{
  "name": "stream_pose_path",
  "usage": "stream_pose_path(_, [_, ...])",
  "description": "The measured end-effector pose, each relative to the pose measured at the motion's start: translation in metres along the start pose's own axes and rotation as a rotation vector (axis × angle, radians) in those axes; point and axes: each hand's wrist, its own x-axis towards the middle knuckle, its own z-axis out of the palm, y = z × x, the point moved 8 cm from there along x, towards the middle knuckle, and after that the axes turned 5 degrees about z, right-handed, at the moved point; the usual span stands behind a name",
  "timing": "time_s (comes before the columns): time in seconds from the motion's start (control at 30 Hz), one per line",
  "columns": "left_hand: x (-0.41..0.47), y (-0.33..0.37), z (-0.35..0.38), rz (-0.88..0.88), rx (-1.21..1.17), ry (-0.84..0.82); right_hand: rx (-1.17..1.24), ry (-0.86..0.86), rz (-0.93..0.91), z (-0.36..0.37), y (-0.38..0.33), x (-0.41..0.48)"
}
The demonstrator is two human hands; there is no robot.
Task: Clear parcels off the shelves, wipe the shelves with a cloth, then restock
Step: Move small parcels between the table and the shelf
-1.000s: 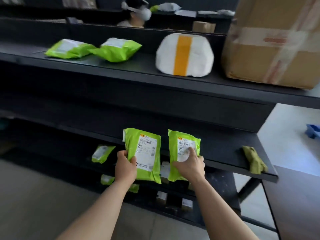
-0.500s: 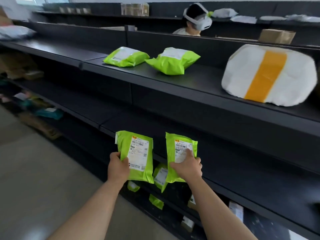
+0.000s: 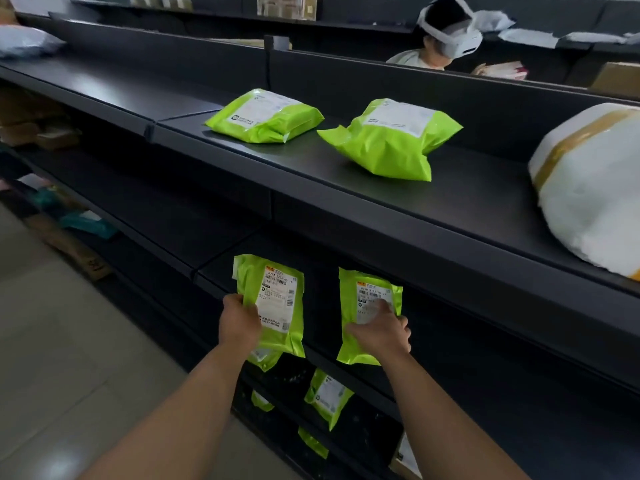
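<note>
My left hand (image 3: pixel 239 322) grips a flat lime-green parcel (image 3: pixel 277 299) with a white label by its left edge. Beside it, my right hand (image 3: pixel 379 332) holds a second green parcel (image 3: pixel 363 289), thumb pressed on its label. Both parcels are upright in front of the middle black shelf (image 3: pixel 450 323). On the top shelf (image 3: pixel 346 181) lie two puffy green parcels (image 3: pixel 265 116) (image 3: pixel 391 140) and a white parcel with a yellow band (image 3: pixel 588 195) at the right.
Lower shelves hold more green parcels (image 3: pixel 327 396) and small boxes. Cardboard and teal items (image 3: pixel 86 225) sit on the left lower shelves. A person wearing a white headset (image 3: pixel 446 32) stands behind the shelving. The tiled floor (image 3: pixel 52 341) lies at left.
The view has swung left along the shelving; the cardboard box and the olive cloth at the right have left the frame. Both hands still hold their green parcels, side by side.
</note>
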Motion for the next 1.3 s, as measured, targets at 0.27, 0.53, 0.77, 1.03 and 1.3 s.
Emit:
stream_pose_path(0.27, [0.093, 0.004, 0.028, 0.028, 0.07, -0.149, -0.002, 0.055, 0.152, 0.024, -0.024, 0.041])
stream_pose_path(0.53, [0.169, 0.002, 0.055, 0.058, 0.166, -0.347, 0.029, 0.139, 0.369, 0.052, -0.037, 0.057])
stream_pose_path(0.77, [0.214, -0.007, 0.07, 0.096, 0.298, -0.449, 0.043, 0.204, 0.475, 0.071, -0.041, 0.06])
stream_pose_path(1.03, [0.227, -0.011, 0.076, 0.237, 0.588, -0.468, 0.045, 0.24, 0.452, 0.087, -0.054, 0.069])
stream_pose_path(1.3, [0.188, 0.0, 0.097, 0.539, 0.874, -0.684, -0.169, 0.282, 0.384, 0.086, -0.054, 0.059])
